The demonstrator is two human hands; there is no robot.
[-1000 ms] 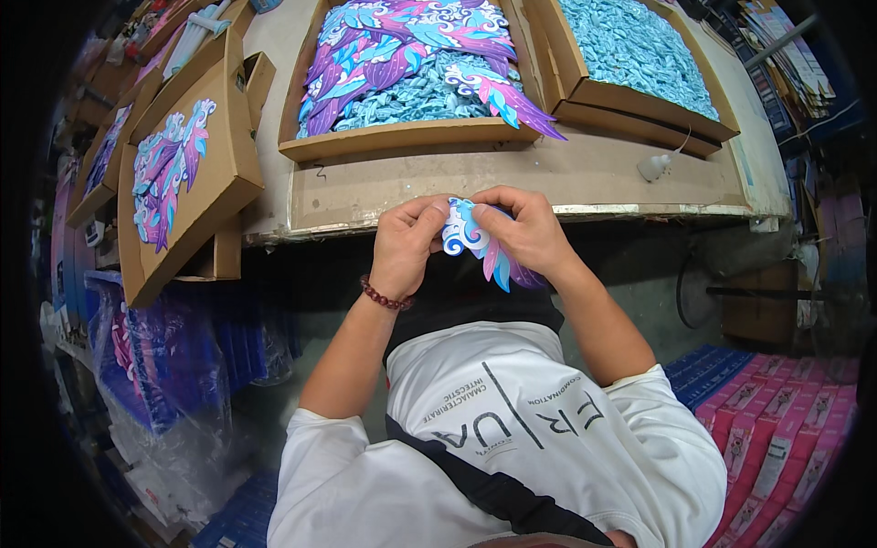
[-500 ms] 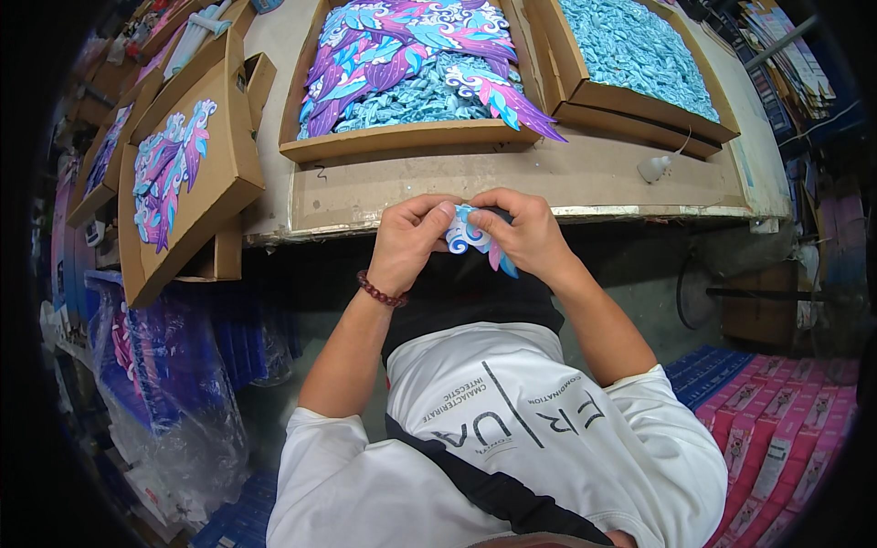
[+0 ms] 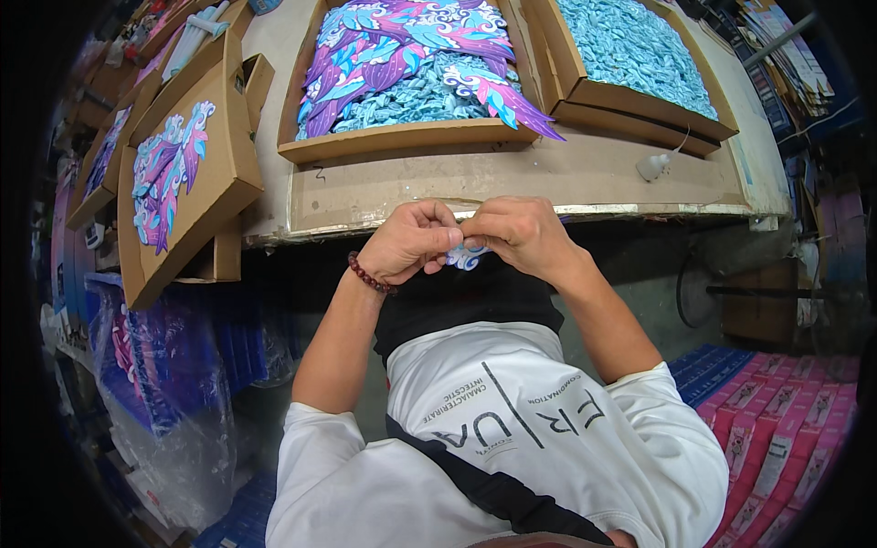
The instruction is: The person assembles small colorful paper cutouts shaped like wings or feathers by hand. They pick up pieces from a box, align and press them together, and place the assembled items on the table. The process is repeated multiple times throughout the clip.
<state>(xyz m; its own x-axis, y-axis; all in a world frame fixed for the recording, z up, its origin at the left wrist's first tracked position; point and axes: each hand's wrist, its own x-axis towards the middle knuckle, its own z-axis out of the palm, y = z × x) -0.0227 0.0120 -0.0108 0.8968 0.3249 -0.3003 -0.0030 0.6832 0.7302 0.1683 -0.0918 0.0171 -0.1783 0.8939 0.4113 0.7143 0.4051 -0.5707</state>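
Just off the front edge of the table, my left hand [image 3: 413, 244] and my right hand [image 3: 523, 239] meet with their fingertips pinched together. Between them is a small feather-patterned decorative piece [image 3: 465, 258]; only its blue and white curled end shows below the fingers, and the rest is hidden. Both hands are closed on it. Beyond them lies a cardboard tray [image 3: 411, 144] that holds light blue shiny pieces [image 3: 429, 91] with purple, pink and blue feather-shaped pieces [image 3: 384, 41] heaped on top.
A second cardboard tray [image 3: 630, 108] of light blue pieces [image 3: 635, 55] stands at the far right, near a small white bottle [image 3: 653, 167] with a thin tip. To the left a tilted carton [image 3: 206, 196] holds more feather-shaped pieces [image 3: 169, 173]. Pink boxes [image 3: 776, 438] are stacked low on the right.
My hands have turned and drawn their fingertips together. The piece now shows less, and its pink and blue tips have gone from sight. My left hand has shifted slightly left.
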